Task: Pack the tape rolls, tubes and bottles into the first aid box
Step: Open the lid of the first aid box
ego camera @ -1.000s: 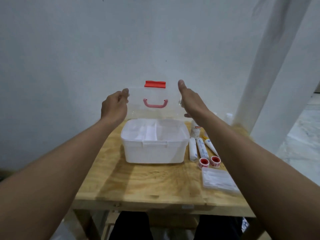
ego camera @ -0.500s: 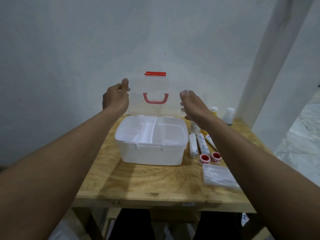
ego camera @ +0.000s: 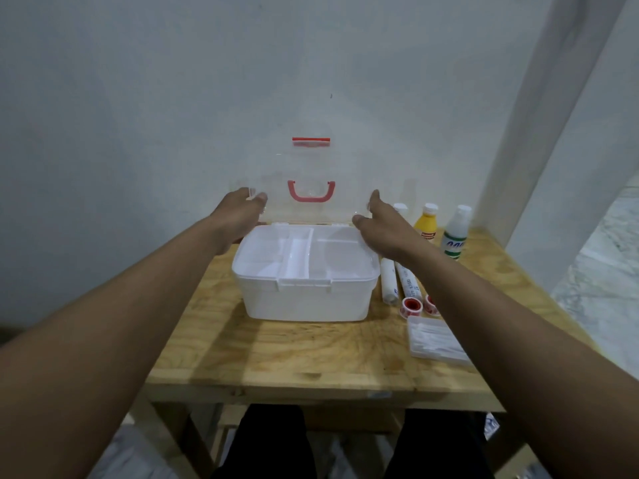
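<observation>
The white first aid box [ego camera: 304,288] sits open on the wooden tabletop [ego camera: 276,354] in front of me, and I place everything else by it. Its clear lid [ego camera: 311,174] stands upright along the box's far edge, close to the wall [ego camera: 173,98], with a red carry handle [ego camera: 311,191] in the middle and a red latch [ego camera: 311,141] at the top. Inside the box lies a white divided tray [ego camera: 297,254].

My left hand [ego camera: 238,216] is at the lid's left edge, fingers curled round it, the thumb on the near face. My right hand [ego camera: 380,226] is at the lid's right edge, fingers loosely spread, the thumb pointing toward the box's back rim; I cannot tell whether it touches the lid.

Just right of the box two white tubes [ego camera: 389,285] lie side by side, pointing away from me, the second partly under my right forearm. Near their front ends, off the box's front right corner, stand two red and white tape rolls [ego camera: 410,307]; my arm hides part of the second one. Nearer to me than the rolls lies a flat clear case [ego camera: 432,340] with white contents. Beyond the box's back right corner stand the bottles: a yellow bottle [ego camera: 426,224] with a white cap, a white bottle with a green label [ego camera: 454,236] to its right, and a white capped bottle [ego camera: 400,208] showing just behind my right hand.
</observation>
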Demonstrator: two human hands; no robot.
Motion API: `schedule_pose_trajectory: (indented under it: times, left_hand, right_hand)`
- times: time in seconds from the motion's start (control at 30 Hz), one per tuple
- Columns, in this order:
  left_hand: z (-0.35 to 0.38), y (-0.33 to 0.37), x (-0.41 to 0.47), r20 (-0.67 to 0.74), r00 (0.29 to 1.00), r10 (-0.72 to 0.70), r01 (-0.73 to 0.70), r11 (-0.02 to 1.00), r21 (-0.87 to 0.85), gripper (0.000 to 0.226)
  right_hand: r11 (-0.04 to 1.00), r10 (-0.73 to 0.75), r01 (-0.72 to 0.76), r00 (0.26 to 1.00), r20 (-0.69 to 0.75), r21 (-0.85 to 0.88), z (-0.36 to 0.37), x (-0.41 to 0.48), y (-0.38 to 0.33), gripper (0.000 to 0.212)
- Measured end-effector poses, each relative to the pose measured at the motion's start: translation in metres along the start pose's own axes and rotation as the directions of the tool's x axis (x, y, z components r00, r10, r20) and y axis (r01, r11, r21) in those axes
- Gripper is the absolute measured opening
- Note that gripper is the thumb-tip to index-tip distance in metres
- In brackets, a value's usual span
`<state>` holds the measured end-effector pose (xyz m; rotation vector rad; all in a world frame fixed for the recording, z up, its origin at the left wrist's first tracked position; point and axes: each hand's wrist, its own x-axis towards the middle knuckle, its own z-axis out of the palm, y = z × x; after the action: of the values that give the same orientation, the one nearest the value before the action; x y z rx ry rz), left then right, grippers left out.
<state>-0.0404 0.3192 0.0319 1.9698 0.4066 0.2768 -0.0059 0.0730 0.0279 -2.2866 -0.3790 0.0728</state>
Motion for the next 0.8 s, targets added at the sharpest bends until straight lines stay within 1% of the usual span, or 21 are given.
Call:
schedule_pose_trajectory:
  times: [0.07,0.17,0.3,0.33,0.37,0.43,0.47,0.53,0.6,0.7,0.8]
  left_hand:
    - [-0.006,-0.01,-0.002,0.084,0.996,-0.013,0.015,1.0,-0.026,0.062]
    - [-0.012,-0.019,-0.003,0.165,0.984,-0.059,0.066,0.997,-0.037,0.086]
    - [-0.013,-0.027,-0.004,0.204,0.975,-0.093,0.106,0.993,-0.053,0.094]
    - [-0.012,-0.028,-0.004,0.2,0.975,-0.097,0.11,0.992,-0.055,0.092]
    - [-0.011,-0.028,-0.005,0.187,0.977,-0.102,0.114,0.992,-0.053,0.084]
    - [-0.007,-0.026,-0.011,0.152,0.984,-0.096,0.097,0.995,0.004,0.063]
    - [-0.005,-0.026,-0.014,0.126,0.987,-0.097,0.093,0.995,0.037,0.06]
    - [-0.001,-0.026,-0.017,0.081,0.992,-0.093,0.085,0.992,0.097,0.063]
    - [0.002,-0.027,-0.019,0.053,0.995,-0.079,0.072,0.989,0.126,0.061]
    - [0.002,-0.028,-0.019,0.029,0.994,-0.101,0.099,0.993,0.065,0.056]
    - [0.001,-0.029,-0.021,0.018,0.993,-0.118,0.116,0.991,0.069,0.057]
  right_hand:
    - [1.0,-0.022,0.023,0.999,0.027,-0.006,0.001,-0.006,-0.001,0.077]
    - [0.997,-0.044,0.047,0.997,0.061,-0.058,0.003,-0.01,0.0,0.078]
    - [0.993,-0.044,0.055,0.993,0.107,-0.107,0.007,-0.012,0.004,0.073]
    - [0.991,-0.039,0.054,0.993,0.115,-0.125,0.007,-0.013,0.004,0.072]
    - [0.988,-0.033,0.05,0.992,0.119,-0.143,0.006,-0.012,0.004,0.07]
    - [0.985,-0.013,0.035,0.992,0.127,-0.172,0.006,-0.011,0.004,0.067]
    - [0.983,-0.002,0.026,0.992,0.128,-0.182,0.006,-0.011,0.004,0.066]
    - [0.981,0.014,0.011,0.991,0.13,-0.194,0.006,-0.012,0.003,0.064]
    - [0.976,0.022,0.008,0.99,0.137,-0.216,0.006,-0.015,0.0,0.058]
    - [0.968,0.023,0.009,0.992,0.123,-0.252,0.004,-0.017,-0.003,0.048]
    - [0.975,0.006,0.014,0.996,0.088,-0.22,0.006,-0.015,-0.004,0.047]
